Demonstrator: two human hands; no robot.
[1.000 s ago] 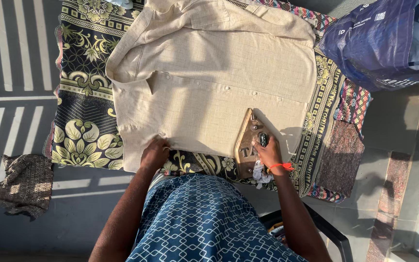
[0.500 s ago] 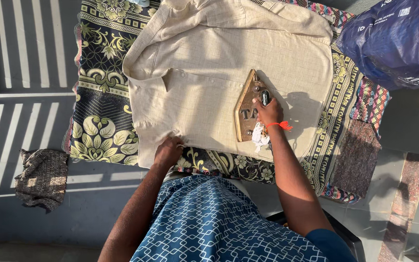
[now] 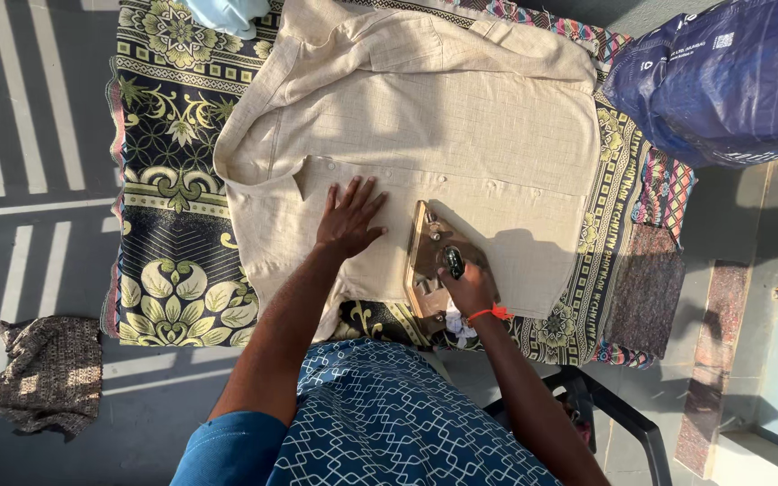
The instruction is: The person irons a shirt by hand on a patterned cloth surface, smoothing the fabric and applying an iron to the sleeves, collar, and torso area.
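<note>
A beige checked shirt (image 3: 461, 117) lies spread flat on a dark floral cloth (image 3: 168, 180) that covers the ironing surface. My left hand (image 3: 350, 216) rests flat on the shirt's front, fingers spread, just left of the iron. My right hand (image 3: 468, 286) grips the black handle of a heavy brass-coloured iron (image 3: 429, 256), which sits on the shirt's near edge with its tip pointing away from me. An orange thread band circles my right wrist. A bit of white cloth hangs by the iron's rear.
A dark blue bag (image 3: 713, 81) sits at the far right. A brown patterned rag (image 3: 47, 369) lies on the floor at the left. A pale blue garment (image 3: 227, 13) shows at the top edge. A black chair frame (image 3: 614, 414) stands near my right side.
My left hand left the shirt's near hem and now lies flat on the shirt front. My right hand slid the iron back toward me and slightly left.
</note>
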